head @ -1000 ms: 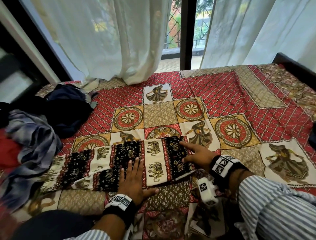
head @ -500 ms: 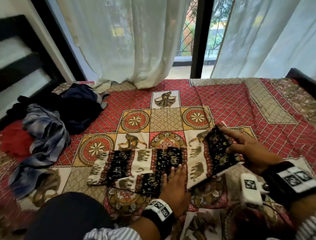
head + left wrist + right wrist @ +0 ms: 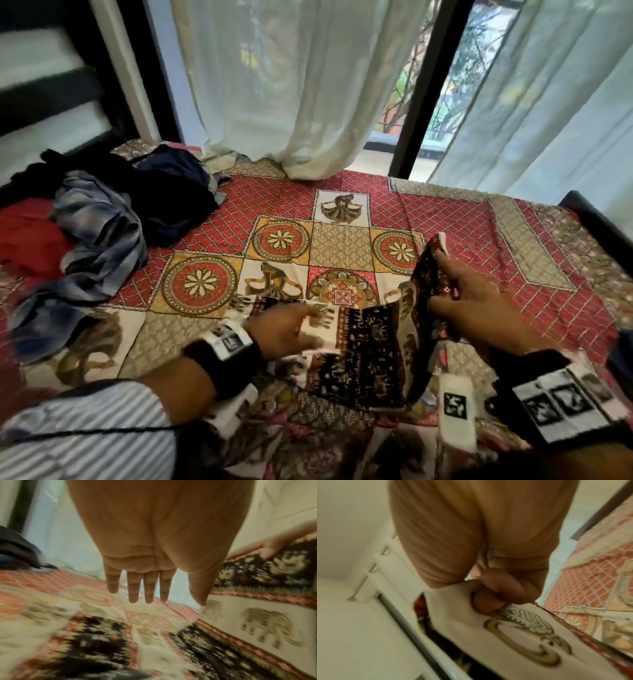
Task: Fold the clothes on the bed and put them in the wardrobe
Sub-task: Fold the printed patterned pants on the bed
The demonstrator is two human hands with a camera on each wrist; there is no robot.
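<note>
An elephant-print garment [image 3: 363, 356] in black, white and red lies folded into a strip on the bed's near side. My right hand [image 3: 469, 308] grips its right end and holds that end raised and turned over; the wrist view shows the fingers [image 3: 489, 601] curled into the white cloth [image 3: 513, 635]. My left hand [image 3: 291, 329] hovers flat over the strip's left part, fingers [image 3: 139, 586] straight and spread above the cloth [image 3: 102, 639].
A heap of unfolded clothes sits at the bed's left: a blue-grey garment [image 3: 99, 240], a dark navy one [image 3: 171, 192] and a red one [image 3: 27, 240]. White curtains [image 3: 298, 85] hang behind the bed. A dark bed frame [image 3: 596, 222] edges the right side.
My right hand has gripped the garment's right end and lifted it up and leftward, shortening the strip. My left hand has slid left and risen off the cloth. The head view has tilted up.
</note>
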